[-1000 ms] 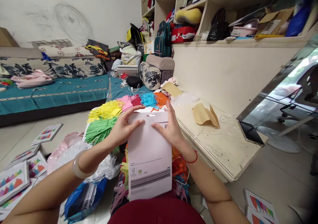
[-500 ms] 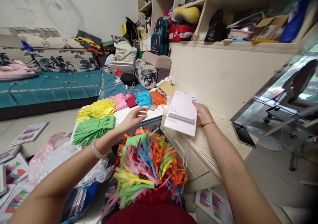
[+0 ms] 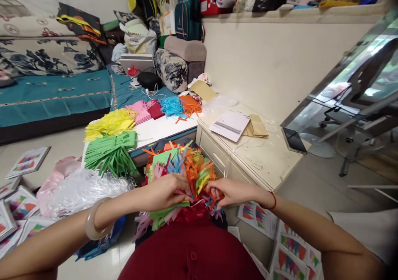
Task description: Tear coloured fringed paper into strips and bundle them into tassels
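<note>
A pile of coloured paper tassels (image 3: 194, 164) in orange, green, yellow, pink, blue and red lies in front of my body. My left hand (image 3: 174, 191) is closed at its near left side, fingers curled down into the strips. My right hand (image 3: 228, 191) is also closed, fingers bent at the right edge of the pile. A pale string (image 3: 198, 203) shows between the hands; whether either one grips it is not clear. On the cream cabinet (image 3: 258, 164) lies a white printed sheet (image 3: 230, 124), apart from both hands.
Stacks of green tassels (image 3: 110, 149), yellow tassels (image 3: 110, 124) and blue tassels (image 3: 171, 106) lie on the white board. A phone (image 3: 294, 140) rests at the cabinet's right edge. White plastic bags (image 3: 88, 191) and several printed packets (image 3: 27, 162) lie at left.
My right hand has let go of the white printed sheet, now on the cabinet. Both hands have come down to the tassel pile, and the view has tilted downward.
</note>
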Available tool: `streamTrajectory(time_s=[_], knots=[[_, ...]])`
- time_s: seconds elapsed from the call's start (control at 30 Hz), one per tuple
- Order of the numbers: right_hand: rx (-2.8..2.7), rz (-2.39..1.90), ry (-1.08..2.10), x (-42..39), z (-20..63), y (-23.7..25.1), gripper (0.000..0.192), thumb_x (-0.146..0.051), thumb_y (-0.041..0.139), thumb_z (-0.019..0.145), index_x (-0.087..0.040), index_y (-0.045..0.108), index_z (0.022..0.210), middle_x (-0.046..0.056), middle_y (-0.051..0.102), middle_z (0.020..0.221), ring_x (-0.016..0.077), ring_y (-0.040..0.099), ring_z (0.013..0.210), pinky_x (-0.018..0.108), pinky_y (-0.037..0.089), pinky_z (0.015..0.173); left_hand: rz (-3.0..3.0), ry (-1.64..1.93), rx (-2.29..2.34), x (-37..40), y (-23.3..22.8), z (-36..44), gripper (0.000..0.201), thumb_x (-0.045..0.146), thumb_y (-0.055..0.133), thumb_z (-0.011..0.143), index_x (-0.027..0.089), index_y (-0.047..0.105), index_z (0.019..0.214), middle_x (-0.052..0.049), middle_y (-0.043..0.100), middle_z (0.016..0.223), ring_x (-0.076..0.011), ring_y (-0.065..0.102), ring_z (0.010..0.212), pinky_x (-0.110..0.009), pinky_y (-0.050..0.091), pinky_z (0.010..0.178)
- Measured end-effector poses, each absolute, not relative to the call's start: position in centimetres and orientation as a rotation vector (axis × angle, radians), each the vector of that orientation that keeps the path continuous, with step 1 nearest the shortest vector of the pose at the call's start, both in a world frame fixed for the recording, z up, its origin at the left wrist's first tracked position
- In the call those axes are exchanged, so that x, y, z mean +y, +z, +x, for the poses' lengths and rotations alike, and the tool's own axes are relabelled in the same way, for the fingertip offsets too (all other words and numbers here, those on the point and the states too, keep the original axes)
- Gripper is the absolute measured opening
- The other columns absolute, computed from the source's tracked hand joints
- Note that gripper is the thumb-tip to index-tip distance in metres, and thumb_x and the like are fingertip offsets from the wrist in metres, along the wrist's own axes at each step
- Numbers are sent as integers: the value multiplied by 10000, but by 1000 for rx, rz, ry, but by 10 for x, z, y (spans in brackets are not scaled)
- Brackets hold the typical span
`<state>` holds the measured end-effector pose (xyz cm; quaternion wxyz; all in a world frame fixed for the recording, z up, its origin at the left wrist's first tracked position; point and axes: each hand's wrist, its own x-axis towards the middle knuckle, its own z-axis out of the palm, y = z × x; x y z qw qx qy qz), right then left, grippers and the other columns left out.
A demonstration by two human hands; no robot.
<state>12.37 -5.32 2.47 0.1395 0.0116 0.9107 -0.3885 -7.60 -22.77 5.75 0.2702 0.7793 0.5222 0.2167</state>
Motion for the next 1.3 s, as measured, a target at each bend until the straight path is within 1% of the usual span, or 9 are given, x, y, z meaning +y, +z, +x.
streamTrajectory(time_s=[0.23, 0.4, 0.5, 0.6, 0.7, 0.93, 1.0, 1.13, 1.3], knots=[[2610, 131, -811, -60, 145, 20, 170, -278, 777, 673, -149, 669, 698, -26, 569, 550, 88, 447, 461, 206, 288, 467, 2320, 323, 1508, -218, 42, -54, 187, 257, 566, 852, 165, 571, 1015, -95, 610, 1000, -232, 582, 924, -317, 450, 774], [2585, 98, -963, -73, 147, 8, 175, -273, 609, 838, -144, 674, 739, 18, 628, 684, 117, 550, 610, 209, 383, 590, 2392, 137, 1569, -222, 37, -53, 293, 316, 652, 784, 172, 563, 1024, -88, 601, 1016, -248, 580, 901, -339, 456, 756], [2490, 21, -1285, -63, 139, 48, 356, -349, 423, 940, -132, 619, 735, 29, 613, 715, 108, 553, 664, 216, 416, 648, 2416, 132, 1627, -225, 29, -53, 259, 337, 640, 786, 175, 569, 974, -79, 609, 972, -239, 582, 866, -333, 450, 748], [2300, 97, -1390, -51, 122, 107, 408, -434, 373, 950, -126, 556, 755, -33, 501, 543, 69, 432, 480, 193, 362, 516, 2386, 258, 1781, -224, 21, -56, 138, 266, 514, 857, 174, 582, 933, -72, 629, 894, -207, 589, 801, -298, 431, 714], [2420, 83, -1157, -43, 95, 160, 396, -416, 426, 931, -100, 600, 769, -68, 416, 476, 46, 326, 409, 188, 286, 458, 2222, 525, 2008, -217, 28, -70, 224, 173, 438, 862, 170, 611, 1005, -31, 624, 729, -153, 561, 632, -248, 384, 600], [2997, 87, -460, -44, 19, 253, 313, -311, 481, 913, -89, 699, 942, -23, 526, 480, 78, 462, 469, 229, 352, 567, 1795, 1303, 1944, -207, 110, -113, 303, 257, 551, 832, 127, 622, 1097, 95, 358, 474, -67, 308, 430, -195, 242, 463], [3061, 4, -476, -48, 2, 271, 333, -333, 478, 924, -78, 690, 953, -16, 530, 517, 72, 450, 486, 228, 345, 562, 1800, 1421, 1869, -200, 133, -121, 356, 325, 612, 813, 125, 623, 1108, 70, 434, 530, -72, 367, 480, -196, 282, 483], [3098, -153, -606, -50, -20, 289, 345, -364, 482, 939, -68, 659, 924, -25, 477, 551, 55, 416, 500, 208, 312, 524, 1901, 1644, 1562, -178, 163, -136, 377, 373, 659, 786, 144, 641, 1085, -83, 650, 974, -153, 577, 847, -252, 448, 736], [3005, -293, -863, -40, -20, 298, 355, -393, 466, 954, -80, 610, 866, -52, 398, 540, 28, 360, 479, 177, 258, 470, 1911, 1456, 1321, -154, 177, -135, 252, 355, 614, 820, 130, 699, 896, -96, 695, 942, -168, 619, 869, -286, 467, 797]])
